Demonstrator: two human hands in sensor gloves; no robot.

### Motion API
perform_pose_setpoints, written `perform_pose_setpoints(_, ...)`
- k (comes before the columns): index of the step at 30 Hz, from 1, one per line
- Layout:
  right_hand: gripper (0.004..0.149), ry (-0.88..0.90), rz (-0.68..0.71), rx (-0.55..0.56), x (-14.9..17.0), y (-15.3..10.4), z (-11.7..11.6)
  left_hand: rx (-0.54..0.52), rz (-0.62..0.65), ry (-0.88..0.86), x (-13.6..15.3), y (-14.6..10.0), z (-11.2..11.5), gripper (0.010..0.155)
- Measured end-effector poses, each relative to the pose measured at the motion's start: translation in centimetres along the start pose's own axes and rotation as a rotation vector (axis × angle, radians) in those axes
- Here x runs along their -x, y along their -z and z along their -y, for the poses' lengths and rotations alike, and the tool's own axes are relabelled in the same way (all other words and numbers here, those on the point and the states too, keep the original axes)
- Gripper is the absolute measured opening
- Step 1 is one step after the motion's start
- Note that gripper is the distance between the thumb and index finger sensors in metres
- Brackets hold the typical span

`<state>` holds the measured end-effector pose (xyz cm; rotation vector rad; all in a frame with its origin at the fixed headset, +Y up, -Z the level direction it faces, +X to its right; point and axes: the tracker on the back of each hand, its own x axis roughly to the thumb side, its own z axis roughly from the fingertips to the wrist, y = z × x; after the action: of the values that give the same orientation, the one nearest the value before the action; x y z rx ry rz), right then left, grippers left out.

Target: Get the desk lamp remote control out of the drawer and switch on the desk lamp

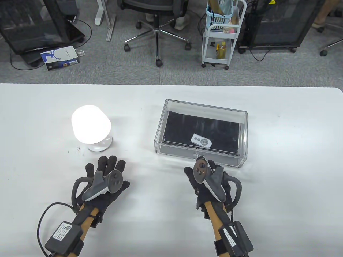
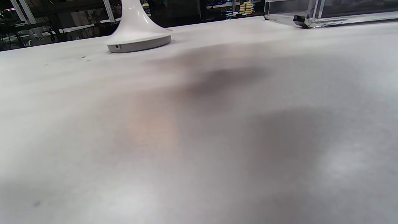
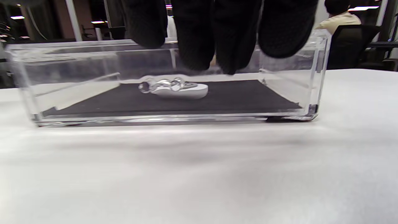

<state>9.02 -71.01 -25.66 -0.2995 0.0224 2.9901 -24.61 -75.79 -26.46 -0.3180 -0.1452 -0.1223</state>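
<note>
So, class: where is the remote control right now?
The remote control lies inside the clear drawer box, on its black liner, right of the lamp, just beyond the right hand.

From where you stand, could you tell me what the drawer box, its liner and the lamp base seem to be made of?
Drawer box: probably clear acrylic, glossy; the remote control shows through its walls.
Liner: matte black, perhaps felt or foam; no glare.
Lamp base: smooth white plastic, it seems, with a soft sheen.

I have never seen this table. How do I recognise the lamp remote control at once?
Find the clear plastic drawer box on the table's right half, right of the glowing desk lamp. On its black lining lies the remote control: small, flat, white, with round grey buttons, the only thing inside.
</note>
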Motion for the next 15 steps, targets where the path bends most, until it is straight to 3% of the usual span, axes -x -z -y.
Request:
perform_pose_setpoints(3,0.079,-0.006,0.071,0.039,-0.2,-0.9,-0.5,0.0,-0.005,0.003,0.1,0.0,0.0,0.076)
perform_pose_setpoints(8,0.083,-0.138,0.139,0.014,-1.3,-1.5,-1.8,0.01,-0.017,0.0,0.4,0.0,0.2,0.076)
perform_pose_setpoints(15,0.085,-0.157,0.138,-0.023,-1.2,-1.4,-2.4,0.011,-0.027,-0.012,0.7,0.0,0.2,0.076)
